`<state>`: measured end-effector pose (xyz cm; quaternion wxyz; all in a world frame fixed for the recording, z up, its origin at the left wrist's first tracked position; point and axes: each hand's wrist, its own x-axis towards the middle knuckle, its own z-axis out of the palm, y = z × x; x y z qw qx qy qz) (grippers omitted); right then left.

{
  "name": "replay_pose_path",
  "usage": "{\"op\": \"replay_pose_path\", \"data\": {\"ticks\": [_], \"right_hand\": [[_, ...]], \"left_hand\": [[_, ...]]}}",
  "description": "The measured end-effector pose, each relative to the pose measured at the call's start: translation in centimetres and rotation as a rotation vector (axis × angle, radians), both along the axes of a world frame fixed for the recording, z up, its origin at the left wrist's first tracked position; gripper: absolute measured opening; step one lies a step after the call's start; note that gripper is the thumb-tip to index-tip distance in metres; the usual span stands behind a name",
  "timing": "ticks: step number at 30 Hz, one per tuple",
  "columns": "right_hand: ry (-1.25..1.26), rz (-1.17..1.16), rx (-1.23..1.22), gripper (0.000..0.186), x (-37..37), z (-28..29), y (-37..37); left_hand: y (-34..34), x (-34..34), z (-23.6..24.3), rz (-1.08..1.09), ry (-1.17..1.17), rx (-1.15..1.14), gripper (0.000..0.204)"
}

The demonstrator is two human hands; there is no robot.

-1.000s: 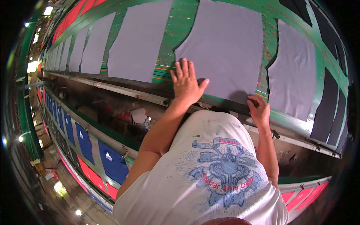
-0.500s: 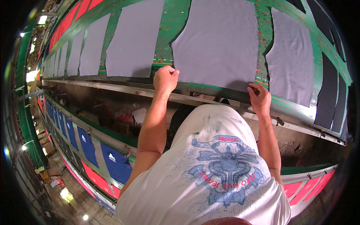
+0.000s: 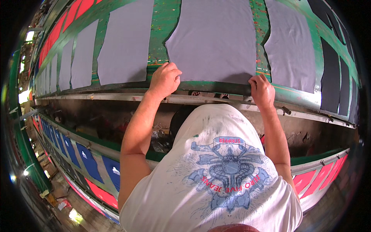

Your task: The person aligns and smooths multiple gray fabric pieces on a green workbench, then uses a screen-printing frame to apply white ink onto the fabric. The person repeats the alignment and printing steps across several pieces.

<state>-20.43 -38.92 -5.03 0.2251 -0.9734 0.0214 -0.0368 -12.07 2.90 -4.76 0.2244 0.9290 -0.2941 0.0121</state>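
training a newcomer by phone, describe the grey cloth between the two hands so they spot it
Find the long green table across the top, with its row of grey cloth pieces. Take the wide grey piece straight ahead of the white shirt. Only it has the left hand at one near corner and the right hand at the other.

I could see a loose white T-shirt [image 3: 166, 189] on the person, its short sleeves [image 3: 133, 197] roomy, with grey smudges [image 3: 222, 115] toward the hem and one small dark green spot [image 3: 196, 135]. A large blue-grey print [image 3: 232, 167], machine-like and matched on both sides, spread amid scratchy lines, with an arc of red letters [image 3: 253, 182] and a little banner [image 3: 229, 140]. Both forearms [image 3: 137, 127] were bare.
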Motion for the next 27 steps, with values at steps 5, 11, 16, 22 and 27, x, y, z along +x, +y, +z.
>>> {"op": "replay_pose_path", "data": {"ticks": [5,11,16,22,27], "right_hand": [[0.06,0.02,-0.047,0.012,0.9,-0.5,-0.4],[0.158,-0.228,0.348,0.025,3.8,0.3,-1.9],[0.151,-0.282,0.36,0.029,8.8,1.0,-2.8],[0.299,-0.305,0.558,0.03,10.7,0.8,-2.0],[0.302,-0.242,0.55,0.031,12.5,2.4,-0.4]], "left_hand": [[0.2,1.4,0.1,-0.07,0.014,0.075,0.012],[0.5,1.6,1.0,-0.164,-0.001,0.017,0.012],[0.4,3.3,0.6,-0.069,0.226,-0.021,0.016],[0.3,5.0,2.0,0.029,0.581,-0.025,0.032],[-2.9,2.9,1.1,-0.083,-0.012,-0.101,0.039]]}}
